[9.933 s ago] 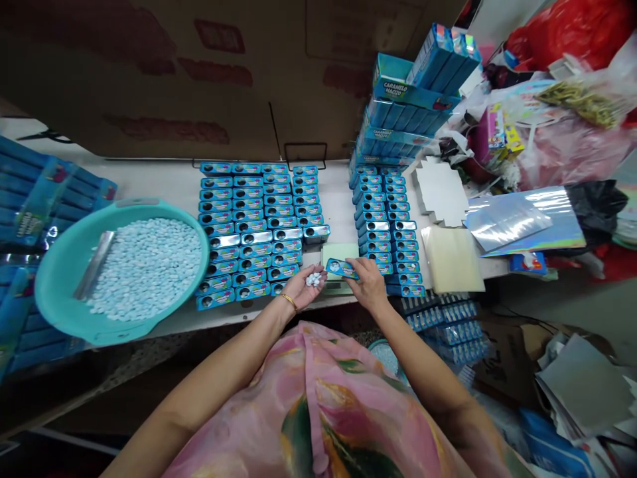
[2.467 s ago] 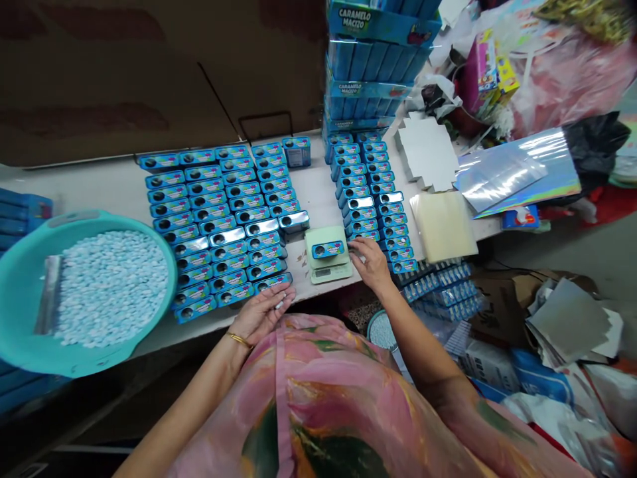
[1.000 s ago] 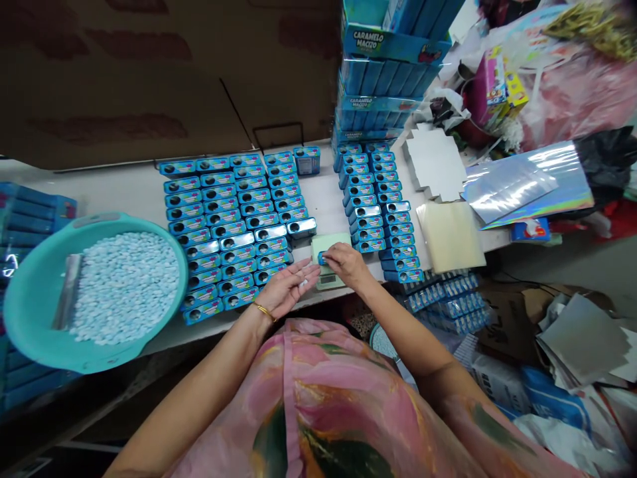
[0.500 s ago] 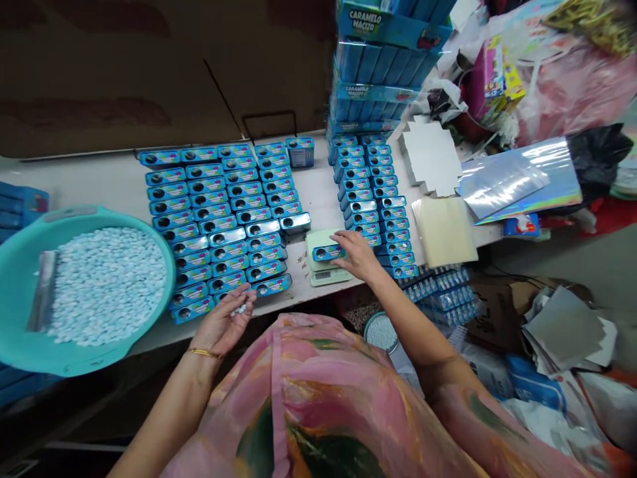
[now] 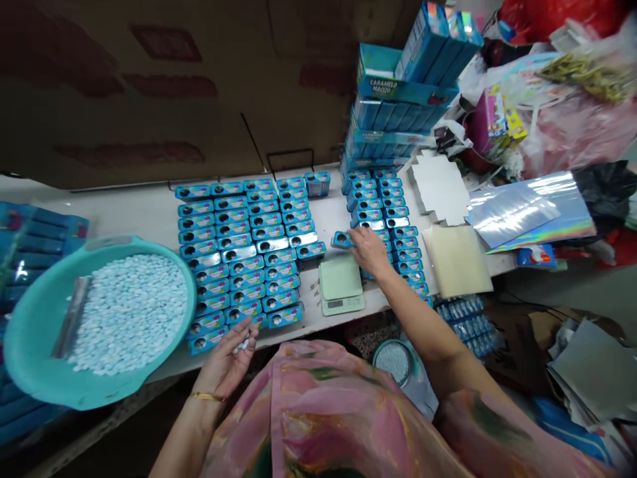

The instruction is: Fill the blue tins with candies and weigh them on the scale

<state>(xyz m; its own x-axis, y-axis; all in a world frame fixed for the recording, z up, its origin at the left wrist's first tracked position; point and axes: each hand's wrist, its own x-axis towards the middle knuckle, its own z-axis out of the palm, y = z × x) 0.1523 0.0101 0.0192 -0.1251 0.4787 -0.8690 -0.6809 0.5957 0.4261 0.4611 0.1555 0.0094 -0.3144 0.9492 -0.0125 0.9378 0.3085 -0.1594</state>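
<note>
My right hand point(image 5: 367, 249) grips a small blue tin point(image 5: 342, 239) just above the table, between the two blocks of tins and beyond the pale green scale point(image 5: 340, 285). The scale's pan is bare. My left hand point(image 5: 229, 362) is cupped palm up at the table's near edge, with a few pale blue candies point(image 5: 242, 344) in its fingers. Several rows of blue tins point(image 5: 239, 255) lie to the left of the scale, and a narrower block of blue tins point(image 5: 385, 212) lies to its right.
A teal basin point(image 5: 34, 318) of pale blue candies with a metal scoop point(image 5: 72, 317) sits at the left. Stacked blue cartons point(image 5: 393, 106) stand at the back. Flat white card point(image 5: 440, 189), cream sheets point(image 5: 456, 259) and holographic bags point(image 5: 527, 212) lie to the right.
My right hand has lifted the tin off the scale and carried it away towards the rows. My left hand has stayed low at the table edge with the candies.
</note>
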